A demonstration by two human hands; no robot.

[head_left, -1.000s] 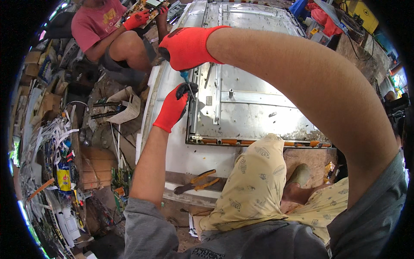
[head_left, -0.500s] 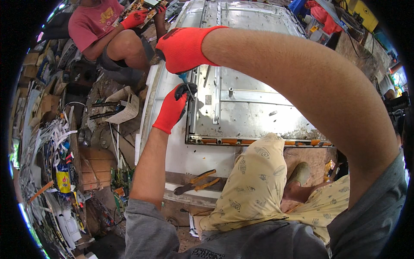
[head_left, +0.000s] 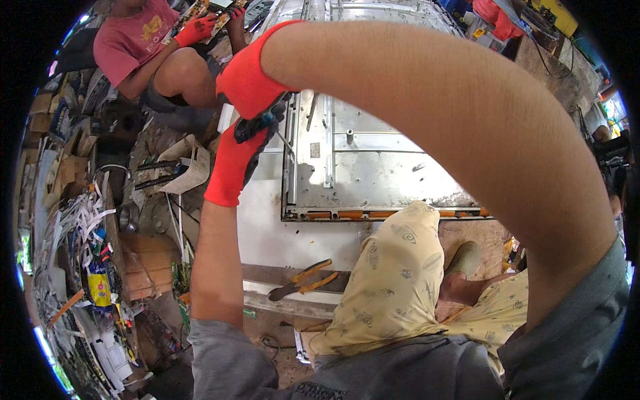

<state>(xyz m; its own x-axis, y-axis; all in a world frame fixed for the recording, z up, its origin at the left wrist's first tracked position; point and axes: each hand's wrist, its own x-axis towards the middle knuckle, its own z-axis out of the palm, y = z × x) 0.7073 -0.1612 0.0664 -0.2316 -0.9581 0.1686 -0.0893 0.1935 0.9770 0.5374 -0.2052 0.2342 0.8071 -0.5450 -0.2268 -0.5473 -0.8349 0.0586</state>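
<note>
Metal panel (head_left: pixel 313 183), lying flat. The right arm (head_left: pixel 427 87) arches across it (hiding much). Orange-handled pliers (head_left: pixel 294 286) lie short of its near edge. At its left edge, a screwdriver (head_left: pixel 269 121), tip toward the near edge, slants from the closed right hand (head_left: pixel 252 81); the left hand (head_left: pixel 232 160) bends close below, its hold unclear.

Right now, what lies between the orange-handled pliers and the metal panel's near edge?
The head view shows a white surface with small specks between the pliers and the metal panel; a brownish strip borders it near the pliers.
</note>
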